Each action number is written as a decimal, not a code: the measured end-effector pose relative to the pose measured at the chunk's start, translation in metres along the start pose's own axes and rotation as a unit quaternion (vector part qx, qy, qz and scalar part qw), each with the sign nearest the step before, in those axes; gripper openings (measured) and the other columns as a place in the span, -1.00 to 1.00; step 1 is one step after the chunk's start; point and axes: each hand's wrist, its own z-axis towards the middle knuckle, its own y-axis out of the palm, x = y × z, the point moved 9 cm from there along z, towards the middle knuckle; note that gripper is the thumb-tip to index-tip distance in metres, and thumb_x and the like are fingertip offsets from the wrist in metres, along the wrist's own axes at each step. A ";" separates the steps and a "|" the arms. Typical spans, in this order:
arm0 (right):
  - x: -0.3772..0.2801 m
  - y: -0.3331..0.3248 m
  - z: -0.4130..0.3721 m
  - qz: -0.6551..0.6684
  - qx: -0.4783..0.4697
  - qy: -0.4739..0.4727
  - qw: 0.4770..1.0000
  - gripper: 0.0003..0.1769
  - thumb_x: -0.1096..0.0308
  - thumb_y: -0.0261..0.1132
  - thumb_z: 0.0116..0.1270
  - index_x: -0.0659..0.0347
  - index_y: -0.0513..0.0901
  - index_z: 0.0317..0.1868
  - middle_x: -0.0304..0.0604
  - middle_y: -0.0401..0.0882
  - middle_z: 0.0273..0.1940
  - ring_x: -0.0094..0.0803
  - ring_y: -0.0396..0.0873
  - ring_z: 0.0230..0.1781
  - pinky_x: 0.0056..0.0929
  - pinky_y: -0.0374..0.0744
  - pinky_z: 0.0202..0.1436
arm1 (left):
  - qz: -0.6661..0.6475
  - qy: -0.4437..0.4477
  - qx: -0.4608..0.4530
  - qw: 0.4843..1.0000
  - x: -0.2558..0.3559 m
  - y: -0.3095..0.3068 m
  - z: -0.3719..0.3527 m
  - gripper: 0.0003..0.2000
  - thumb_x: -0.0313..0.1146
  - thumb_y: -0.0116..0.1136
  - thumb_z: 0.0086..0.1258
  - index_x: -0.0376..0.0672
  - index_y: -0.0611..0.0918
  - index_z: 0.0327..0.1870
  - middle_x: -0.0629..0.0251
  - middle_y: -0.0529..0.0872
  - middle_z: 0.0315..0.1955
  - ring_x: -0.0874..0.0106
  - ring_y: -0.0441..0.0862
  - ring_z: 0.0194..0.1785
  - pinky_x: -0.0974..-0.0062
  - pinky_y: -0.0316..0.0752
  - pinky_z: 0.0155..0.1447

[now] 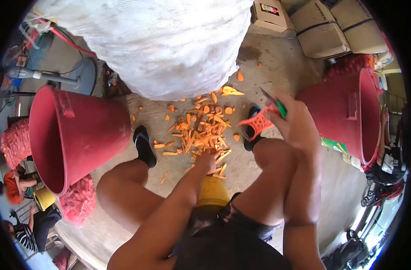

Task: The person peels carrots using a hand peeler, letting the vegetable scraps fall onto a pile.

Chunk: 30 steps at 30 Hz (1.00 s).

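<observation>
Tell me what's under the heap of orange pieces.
The orange pieces lie on the floor, which shows around the heap's edges. Anything beneath the heap's middle is covered and can't be seen.

Right hand [295, 118]: held out ahead of the body, fingers curled in a firm grip
Right wrist [307, 145]: just behind that grip
Right forearm [302, 189]: runs almost straight back from the grip
Left hand [208, 161]: left of the right-hand grip and nearer the body, reaching down, fingers hidden
Left forearm [180, 195]: slants forward and inward, between the legs
Right knee [269, 155]: behind and left of the right-hand grip
Left knee [113, 184]: well left of both hands
</observation>
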 end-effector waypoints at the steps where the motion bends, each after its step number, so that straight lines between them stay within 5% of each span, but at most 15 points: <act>1: -0.001 -0.002 0.002 0.023 0.007 -0.006 1.000 -0.66 0.37 0.48 0.30 0.27 0.65 0.04 0.09 0.71 -0.25 0.02 0.68 -0.24 -0.21 0.60 -0.06 | -0.013 -0.013 0.022 1.000 0.002 -0.007 0.006 -0.56 -0.24 0.08 0.56 0.16 0.59 0.44 0.08 0.46 0.45 -0.01 0.46 0.49 0.03 0.53 0.38; 3: -0.004 0.003 0.006 0.017 -0.027 0.014 0.999 -0.69 0.35 0.47 0.33 0.24 0.65 0.04 0.10 0.72 -0.22 0.10 0.69 -0.19 -0.15 0.61 -0.06 | 0.112 0.010 -0.039 0.993 0.006 0.014 0.020 -0.49 -0.20 0.07 0.58 0.33 0.49 0.55 0.03 0.41 0.45 -0.02 0.51 0.41 0.03 0.50 0.41; 5: -0.007 0.008 0.012 0.013 -0.057 0.033 0.998 -0.71 0.34 0.45 0.36 0.21 0.65 0.03 0.11 0.74 -0.20 0.18 0.71 -0.14 -0.09 0.63 -0.06 | 0.188 0.048 0.069 0.979 0.005 0.031 0.034 -0.53 -0.17 0.04 0.61 0.30 0.52 0.52 0.02 0.44 0.41 -0.02 0.53 0.36 0.00 0.49 0.39; 11: -0.014 0.016 0.023 0.048 -0.084 0.025 0.995 -0.74 0.35 0.45 0.36 0.16 0.66 0.02 0.05 0.72 -0.27 0.07 0.71 -0.22 -0.16 0.62 -0.12 | 0.162 0.133 0.083 0.974 -0.001 0.004 0.039 -0.74 -0.24 0.13 0.53 0.11 0.72 0.16 0.12 0.52 0.26 0.04 0.61 0.26 0.06 0.61 0.26; 13: -0.016 0.018 0.025 0.016 -0.098 0.037 0.994 -0.74 0.35 0.44 0.36 0.16 0.66 0.02 0.08 0.72 -0.28 0.13 0.70 -0.19 -0.11 0.60 -0.13 | -0.044 0.089 0.054 0.994 -0.013 -0.023 0.028 -0.76 -0.41 0.26 0.42 0.05 0.74 0.06 0.14 0.54 0.20 0.06 0.68 0.18 0.08 0.66 0.20; 15: -0.019 0.020 0.022 0.009 -0.089 0.011 0.996 -0.71 0.35 0.45 0.34 0.19 0.65 0.03 0.09 0.72 -0.27 0.12 0.70 -0.21 -0.14 0.59 -0.13 | -0.101 0.056 0.052 0.992 -0.035 -0.022 0.048 -0.59 -0.54 0.34 0.34 0.12 0.73 0.17 0.17 0.58 0.20 0.19 0.73 0.13 0.16 0.65 0.18; 17: -0.021 0.021 0.017 0.004 -0.076 -0.015 0.997 -0.69 0.35 0.46 0.33 0.21 0.65 0.03 0.10 0.71 -0.25 0.11 0.69 -0.23 -0.17 0.58 -0.13 | -0.418 0.153 0.092 0.891 -0.044 -0.048 0.057 -0.41 -0.54 0.33 0.38 0.24 0.62 0.41 0.21 0.61 0.23 0.28 0.71 0.10 0.26 0.64 0.15; 18: -0.024 0.022 0.015 -0.001 -0.074 -0.030 0.997 -0.68 0.34 0.46 0.33 0.21 0.65 0.05 0.13 0.72 -0.23 0.16 0.68 -0.19 -0.15 0.59 -0.12 | -0.496 0.119 0.066 0.858 -0.038 -0.084 0.034 -0.33 -0.55 0.30 0.39 0.23 0.50 0.52 0.24 0.61 0.24 0.30 0.69 0.07 0.29 0.63 0.13; 21: -0.028 0.025 0.014 -0.005 -0.053 -0.069 0.996 -0.65 0.32 0.48 0.32 0.19 0.65 0.08 0.14 0.73 -0.23 0.15 0.69 -0.16 -0.14 0.60 -0.08 | -0.652 0.088 0.037 0.752 -0.026 -0.183 -0.023 -0.12 -0.61 0.23 0.40 0.21 0.17 0.72 0.24 0.59 0.22 0.32 0.64 -0.06 0.33 0.65 0.00; 22: -0.032 0.024 0.013 -0.006 -0.046 -0.084 0.995 -0.63 0.32 0.49 0.32 0.18 0.65 0.09 0.12 0.73 -0.24 0.10 0.71 -0.16 -0.14 0.60 -0.06 | -0.647 0.093 0.048 0.755 -0.022 -0.210 -0.042 -0.12 -0.61 0.23 0.40 0.21 0.17 0.72 0.24 0.59 0.22 0.32 0.64 -0.06 0.33 0.65 0.00; 24: -0.044 0.018 0.009 0.051 -0.056 -0.057 0.996 -0.61 0.29 0.52 0.30 0.16 0.65 0.09 0.07 0.74 -0.23 0.00 0.72 -0.15 -0.16 0.60 -0.03 | -0.761 0.198 0.065 0.614 -0.005 -0.274 -0.098 -0.06 -0.64 0.18 0.38 0.25 0.08 0.74 0.17 0.59 0.11 0.37 0.62 -0.15 0.35 0.64 -0.16; 30: -0.096 0.011 -0.011 0.158 -0.030 -0.080 0.984 -0.51 0.23 0.62 0.20 0.10 0.63 0.08 -0.05 0.74 -0.19 -0.20 0.69 -0.12 -0.19 0.60 0.01 | -0.560 0.248 0.126 0.780 0.035 -0.333 -0.262 0.01 -0.70 0.23 0.29 0.22 0.04 0.74 0.23 0.58 -0.08 0.40 0.61 -0.26 0.37 0.60 -0.27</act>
